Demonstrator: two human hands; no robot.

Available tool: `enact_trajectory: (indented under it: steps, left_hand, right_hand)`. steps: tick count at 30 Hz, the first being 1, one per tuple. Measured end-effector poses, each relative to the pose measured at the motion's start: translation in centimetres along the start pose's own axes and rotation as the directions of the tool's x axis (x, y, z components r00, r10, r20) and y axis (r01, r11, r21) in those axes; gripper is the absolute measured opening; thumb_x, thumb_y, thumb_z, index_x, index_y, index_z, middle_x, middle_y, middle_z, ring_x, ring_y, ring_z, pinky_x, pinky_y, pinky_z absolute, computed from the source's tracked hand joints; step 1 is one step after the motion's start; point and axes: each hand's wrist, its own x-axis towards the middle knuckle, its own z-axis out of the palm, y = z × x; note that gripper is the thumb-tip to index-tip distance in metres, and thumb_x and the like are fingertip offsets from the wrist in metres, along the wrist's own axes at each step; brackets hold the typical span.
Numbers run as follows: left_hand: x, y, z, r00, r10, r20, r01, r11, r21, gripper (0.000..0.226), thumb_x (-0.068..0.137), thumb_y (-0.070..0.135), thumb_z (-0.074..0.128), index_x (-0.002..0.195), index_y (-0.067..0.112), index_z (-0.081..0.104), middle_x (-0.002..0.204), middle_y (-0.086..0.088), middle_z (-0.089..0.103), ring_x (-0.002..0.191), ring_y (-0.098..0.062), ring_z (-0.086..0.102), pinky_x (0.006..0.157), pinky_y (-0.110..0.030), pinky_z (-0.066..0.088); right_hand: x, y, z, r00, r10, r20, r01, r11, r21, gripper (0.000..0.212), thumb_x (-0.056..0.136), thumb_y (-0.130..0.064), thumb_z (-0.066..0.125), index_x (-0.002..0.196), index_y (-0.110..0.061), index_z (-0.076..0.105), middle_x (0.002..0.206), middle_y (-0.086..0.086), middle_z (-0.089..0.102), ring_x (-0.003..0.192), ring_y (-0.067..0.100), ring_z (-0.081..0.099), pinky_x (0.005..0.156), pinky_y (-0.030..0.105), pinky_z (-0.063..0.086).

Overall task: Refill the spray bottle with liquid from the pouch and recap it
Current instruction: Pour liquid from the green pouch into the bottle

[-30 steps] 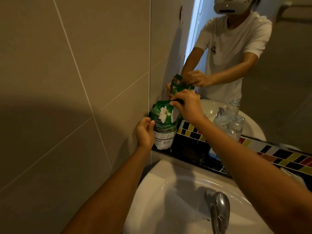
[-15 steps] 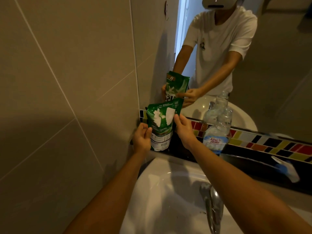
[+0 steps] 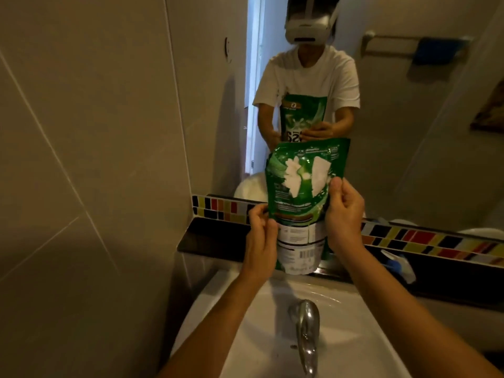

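Green refill pouch [image 3: 301, 192] is held upright at frame centre, above the back rim of the white sink [image 3: 245, 323] and in front of the mirror [image 3: 409, 132]. Left hand [image 3: 260, 241] pinches its lower left edge; right hand [image 3: 345, 214] grips its right side, thumb on the front. A chrome faucet [image 3: 306, 334] stands at lower centre.

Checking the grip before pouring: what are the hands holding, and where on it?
Both hold the green pouch upright: left hand at its lower left edge, right hand on its right edge.
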Motion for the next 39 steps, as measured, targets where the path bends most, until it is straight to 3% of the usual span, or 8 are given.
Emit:
enact_trajectory:
  steps: [5, 8, 12, 18, 22, 29, 34, 39]
  left_hand:
    - [-1.4, -0.2, 6.0, 0.961, 0.004, 0.278, -0.012, 1.000, 0.027, 0.083, 0.090, 0.062, 0.046, 0.147, 0.052, -0.013, 0.155, 0.018, 0.028, 0.138, 0.002, 0.037, 0.112, -0.025, 0.039]
    - [-1.3, 0.9, 9.1, 0.947, -0.011, 0.322, 0.014, 1.000, -0.006, 0.081, 0.096, 0.038, 0.054, 0.145, 0.055, -0.007, 0.155, 0.022, 0.024, 0.137, 0.011, 0.032, 0.110, -0.018, 0.038]
    - [-2.0, 0.4, 12.1, 0.947, -0.041, 0.318, 0.038, 0.999, 0.015, 0.078, 0.093, 0.051, 0.050, 0.148, 0.052, -0.006, 0.160, 0.007, 0.026, 0.143, -0.006, 0.032, 0.114, -0.042, 0.039]
    - [-3.0, -0.8, 14.8, 0.959, -0.108, 0.262, 0.108, 0.994, 0.013, 0.078, 0.081, 0.077, 0.041, 0.140, 0.065, -0.009, 0.155, 0.004, 0.036, 0.132, -0.007, 0.047, 0.104, -0.037, 0.049]
    - [-3.1, -1.7, 15.6, 0.962, -0.137, 0.238, 0.143, 0.990, -0.005, 0.080, 0.078, 0.082, 0.038, 0.140, 0.065, -0.009, 0.154, 0.006, 0.037, 0.132, -0.006, 0.047, 0.105, -0.037, 0.048]
    - [-2.4, -2.2, 15.6, 0.958, -0.206, 0.200, 0.218, 0.975, -0.040, 0.076, 0.089, 0.063, 0.047, 0.142, 0.063, -0.007, 0.146, 0.006, 0.047, 0.121, -0.002, 0.055, 0.097, -0.029, 0.052]
    - [-1.8, -2.1, 15.6, 0.953, -0.229, 0.197, 0.242, 0.969, -0.044, 0.076, 0.094, 0.051, 0.049, 0.142, 0.063, -0.009, 0.149, 0.006, 0.044, 0.121, -0.002, 0.055, 0.091, -0.020, 0.052]
    - [-1.2, -1.7, 16.2, 0.952, -0.256, 0.170, 0.270, 0.960, -0.068, 0.076, 0.092, 0.056, 0.049, 0.140, 0.065, -0.009, 0.146, 0.003, 0.047, 0.118, -0.007, 0.058, 0.094, -0.037, 0.055]
  right_hand:
    - [2.1, -1.2, -6.2, 0.989, 0.110, -0.097, -0.111, 0.994, -0.004, 0.032, 0.101, -0.026, 0.040, 0.077, -0.014, 0.058, 0.078, 0.006, 0.064, 0.073, 0.015, 0.060, 0.067, 0.033, 0.053]
    - [2.9, -1.0, -9.1, 0.975, 0.179, -0.135, -0.185, 0.982, -0.036, 0.032, 0.100, -0.030, 0.041, 0.083, -0.013, 0.061, 0.083, 0.010, 0.067, 0.074, 0.017, 0.065, 0.069, 0.036, 0.056]
    - [3.3, -0.3, -11.6, 0.966, 0.222, -0.136, -0.236, 0.966, -0.106, 0.032, 0.100, -0.029, 0.041, 0.090, -0.009, 0.063, 0.085, 0.008, 0.070, 0.073, 0.013, 0.069, 0.064, 0.030, 0.058]
    - [3.6, 1.2, -13.0, 0.953, 0.280, -0.115, -0.298, 0.934, -0.199, 0.029, 0.100, -0.027, 0.041, 0.086, -0.014, 0.062, 0.084, 0.009, 0.070, 0.079, 0.022, 0.069, 0.067, 0.036, 0.057]
    - [3.9, 2.1, -13.2, 0.975, 0.215, -0.048, -0.219, 0.917, -0.333, 0.024, 0.100, -0.028, 0.042, 0.098, -0.012, 0.060, 0.094, 0.013, 0.069, 0.085, 0.028, 0.069, 0.075, 0.050, 0.058]
    - [3.8, 1.4, -12.3, 0.963, 0.144, 0.227, -0.078, 0.957, -0.279, 0.046, 0.095, -0.031, 0.049, 0.135, -0.051, 0.037, 0.121, -0.003, 0.063, 0.097, 0.018, 0.070, 0.071, 0.036, 0.060]
    - [4.3, 1.3, -12.0, 0.944, 0.166, 0.285, -0.083, 0.956, -0.281, 0.048, 0.089, -0.032, 0.058, 0.136, -0.036, 0.049, 0.117, -0.011, 0.064, 0.100, 0.016, 0.069, 0.074, 0.036, 0.060]
    - [5.5, 1.6, -12.0, 0.938, 0.182, 0.294, -0.078, 0.940, -0.332, 0.050, 0.085, -0.034, 0.062, 0.134, -0.036, 0.052, 0.119, -0.005, 0.065, 0.098, 0.016, 0.070, 0.074, 0.036, 0.060]
